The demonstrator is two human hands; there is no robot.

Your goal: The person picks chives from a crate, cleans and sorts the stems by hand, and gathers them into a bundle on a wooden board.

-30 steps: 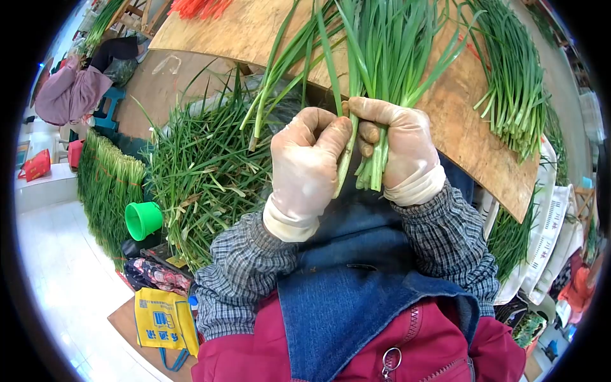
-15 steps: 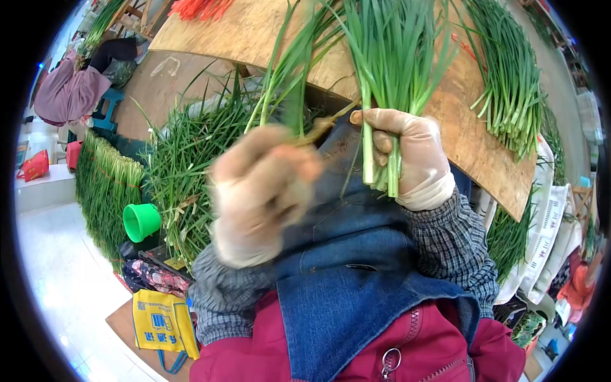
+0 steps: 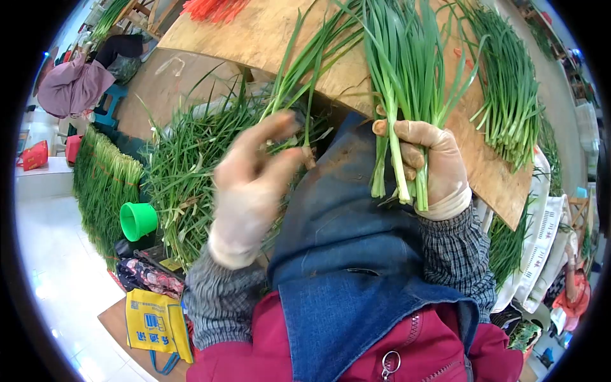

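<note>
My right hand (image 3: pixel 433 162), in a thin whitish glove with bare-looking fingertips, is closed around a bunch of garlic chives (image 3: pixel 407 70). Their pale cut ends point down over my lap, and the leaves spread upward over the wooden board. My left hand (image 3: pixel 251 181), gloved likewise and smeared by motion, has thumb and forefinger apart. Beside its fingertips, a few loose chive stalks (image 3: pixel 296 86) slant across the board's edge. Whether those fingers touch them, I cannot tell.
The wooden board (image 3: pixel 254 38) carries another chive bunch (image 3: pixel 509 95) at right and red strips (image 3: pixel 213 7) at the back. Left are a leafy heap (image 3: pixel 197 172), a green bucket (image 3: pixel 138 221), stacked chives (image 3: pixel 105 184) and a yellow bag (image 3: pixel 153 321). A person (image 3: pixel 76 86) sits at far left.
My left hand's thumb and forefinger have spread apart. The bunch in my right hand shows slightly lower and further right, with one stalk now angled across the others. The whole view has shifted a little.
</note>
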